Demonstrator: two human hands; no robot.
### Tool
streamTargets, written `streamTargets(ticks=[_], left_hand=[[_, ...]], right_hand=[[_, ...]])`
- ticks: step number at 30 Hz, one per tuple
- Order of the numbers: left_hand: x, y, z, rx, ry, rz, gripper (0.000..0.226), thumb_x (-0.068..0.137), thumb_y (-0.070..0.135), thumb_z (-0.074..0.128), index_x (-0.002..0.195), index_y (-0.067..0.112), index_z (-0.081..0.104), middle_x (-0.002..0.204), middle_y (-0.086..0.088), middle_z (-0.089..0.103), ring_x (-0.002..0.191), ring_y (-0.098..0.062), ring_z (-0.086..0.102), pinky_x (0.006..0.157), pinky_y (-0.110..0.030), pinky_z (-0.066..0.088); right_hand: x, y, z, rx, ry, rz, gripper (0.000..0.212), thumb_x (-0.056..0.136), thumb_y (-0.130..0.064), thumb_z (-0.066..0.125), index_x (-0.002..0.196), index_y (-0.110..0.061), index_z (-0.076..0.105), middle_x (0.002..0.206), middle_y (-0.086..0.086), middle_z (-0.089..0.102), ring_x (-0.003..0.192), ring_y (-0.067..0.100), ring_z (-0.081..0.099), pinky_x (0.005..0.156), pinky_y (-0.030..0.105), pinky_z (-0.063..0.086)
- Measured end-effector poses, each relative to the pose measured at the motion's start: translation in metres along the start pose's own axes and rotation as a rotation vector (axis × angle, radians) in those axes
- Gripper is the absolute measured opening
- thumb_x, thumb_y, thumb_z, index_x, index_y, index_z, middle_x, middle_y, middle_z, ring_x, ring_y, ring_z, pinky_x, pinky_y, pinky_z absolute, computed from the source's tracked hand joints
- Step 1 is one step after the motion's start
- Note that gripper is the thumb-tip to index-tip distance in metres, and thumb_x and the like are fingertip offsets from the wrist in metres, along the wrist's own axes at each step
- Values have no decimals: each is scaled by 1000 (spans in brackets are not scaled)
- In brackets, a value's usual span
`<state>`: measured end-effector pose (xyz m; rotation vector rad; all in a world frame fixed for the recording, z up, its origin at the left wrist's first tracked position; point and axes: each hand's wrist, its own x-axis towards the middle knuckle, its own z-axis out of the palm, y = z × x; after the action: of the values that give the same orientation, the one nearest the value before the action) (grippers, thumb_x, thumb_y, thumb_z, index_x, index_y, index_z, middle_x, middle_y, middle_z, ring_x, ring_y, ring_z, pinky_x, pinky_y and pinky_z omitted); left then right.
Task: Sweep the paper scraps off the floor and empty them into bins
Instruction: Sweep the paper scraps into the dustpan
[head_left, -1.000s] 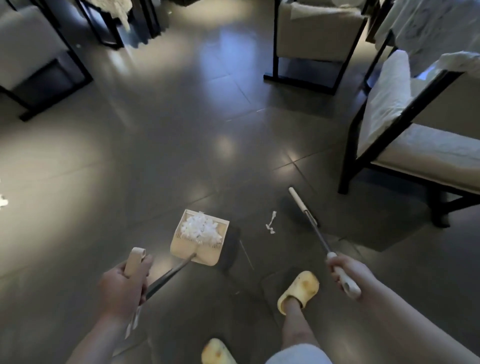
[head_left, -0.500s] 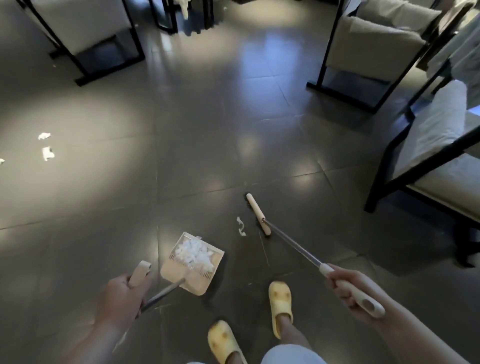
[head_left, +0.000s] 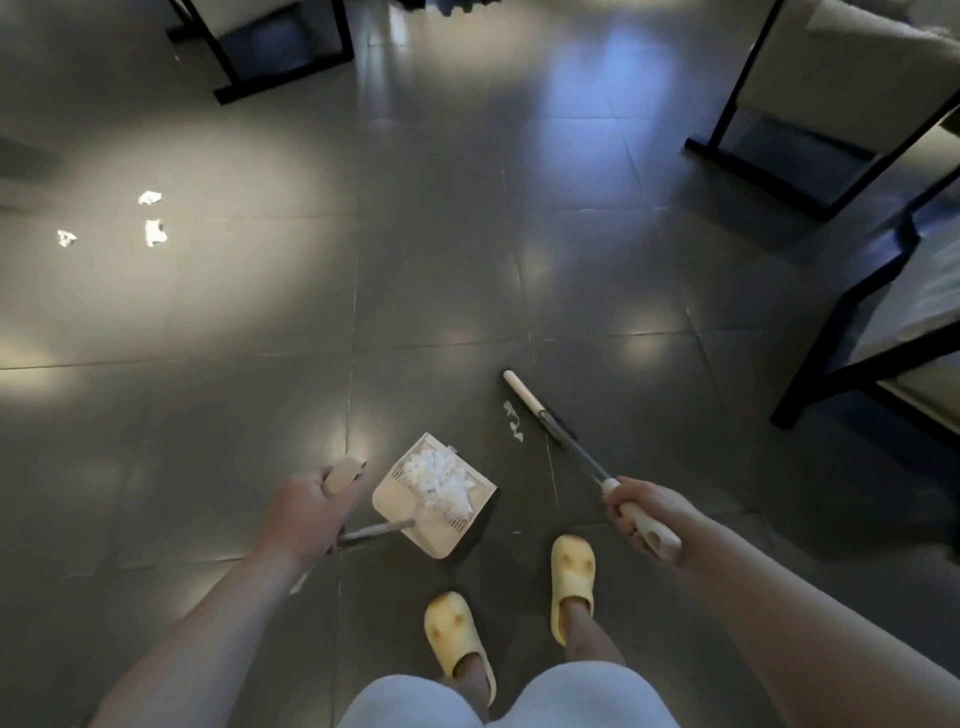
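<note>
Left hand (head_left: 306, 512) grips cream plastic dustpan (head_left: 435, 496) full of white paper scraps (head_left: 441, 475); right hand (head_left: 647, 512) grips cream-handled broom (head_left: 558, 431).

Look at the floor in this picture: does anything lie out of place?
Yes. A thin paper scrap lies on the dark tiles beside the broom head, not yet in the dustpan. Three more paper scraps lie far off to the left, white against the floor.
</note>
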<state>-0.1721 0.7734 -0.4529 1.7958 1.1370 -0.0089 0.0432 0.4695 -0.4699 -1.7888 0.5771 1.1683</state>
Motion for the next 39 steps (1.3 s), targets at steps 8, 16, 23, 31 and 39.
streamTargets(ticks=[8,16,23,31,39], left_hand=[[35,42,16,171,39,9,45,89,41,64,56,11,58,39,1,53,46,-27,58,60,-37,52],[53,48,17,166,15,3,43,88,40,62,56,12,58,34,4,50,38,-23,54,61,-42,57],[49,48,20,202,36,17,45,89,41,61,57,11,58,35,3,51,38,-23,55,61,-39,56],[42,50,20,238,35,13,45,87,44,60,57,10,58,44,-3,57,51,-31,64,65,-44,57],[38,48,15,241,53,8,46,91,46,59,62,10,60,57,-8,61,59,-28,64,63,-39,53]], right_hand=[[-37,19,2,-10,-200,58,49,90,-6,54,137,-19,49,75,11,57,42,10,47,32,18,37],[-72,6,-45,-76,-291,4,42,88,-5,52,127,-19,56,69,9,55,40,11,43,30,19,36],[-39,-13,3,-173,-100,-104,59,84,-3,61,139,-21,51,74,13,61,40,13,49,35,21,39],[-36,5,48,-177,-237,35,54,84,-2,59,135,-19,54,81,15,58,42,11,48,34,19,36],[-83,3,3,-338,-332,-30,48,83,-4,62,123,-31,59,84,12,66,43,13,51,36,22,40]])
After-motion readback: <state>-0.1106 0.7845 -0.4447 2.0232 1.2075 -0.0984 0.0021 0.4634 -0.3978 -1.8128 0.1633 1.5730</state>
